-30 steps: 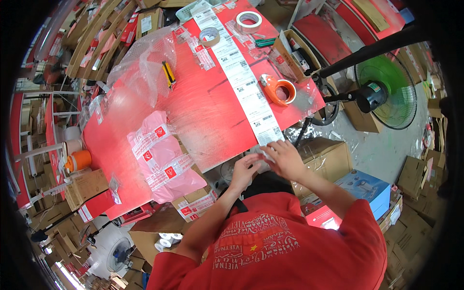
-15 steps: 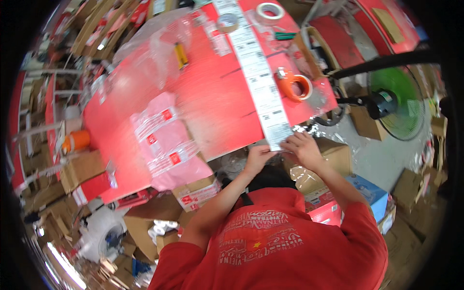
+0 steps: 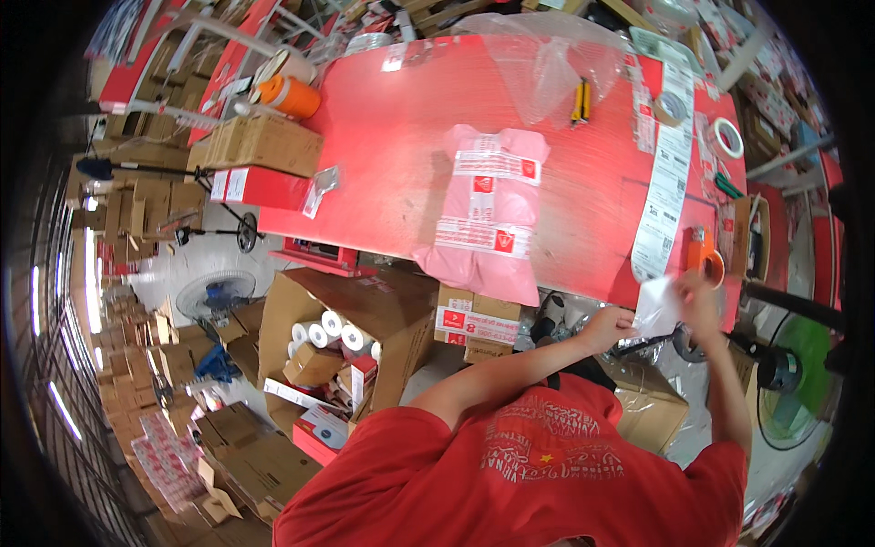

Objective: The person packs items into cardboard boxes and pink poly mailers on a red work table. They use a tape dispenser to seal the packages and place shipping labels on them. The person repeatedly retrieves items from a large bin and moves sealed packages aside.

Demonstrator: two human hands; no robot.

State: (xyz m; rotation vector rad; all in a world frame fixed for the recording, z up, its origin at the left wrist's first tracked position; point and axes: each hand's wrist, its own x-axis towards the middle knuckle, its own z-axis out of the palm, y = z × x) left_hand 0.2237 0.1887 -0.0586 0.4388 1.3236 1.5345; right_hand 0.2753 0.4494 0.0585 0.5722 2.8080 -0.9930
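Note:
A long strip of white printed labels (image 3: 670, 173) runs down the right side of the red table (image 3: 392, 164). At its near end, my left hand (image 3: 609, 326) and my right hand (image 3: 700, 296) both pinch one white label (image 3: 658, 305), held just off the table's front edge. An orange tape dispenser (image 3: 704, 255) stands right behind my right hand. A stack of pink mailer bags (image 3: 488, 214) lies in the middle of the table, to the left of my hands.
A clear plastic bag (image 3: 556, 55), a yellow utility knife (image 3: 578, 100) and two tape rolls (image 3: 727, 137) lie at the far side. An open carton of white rolls (image 3: 346, 337) sits below the table. Floor fans (image 3: 205, 296) and stacked cartons (image 3: 264, 141) surround it.
The view has swung, so the table now sits further left. My hands stay at the near end of the label strip and now hold one label lifted off the table edge.

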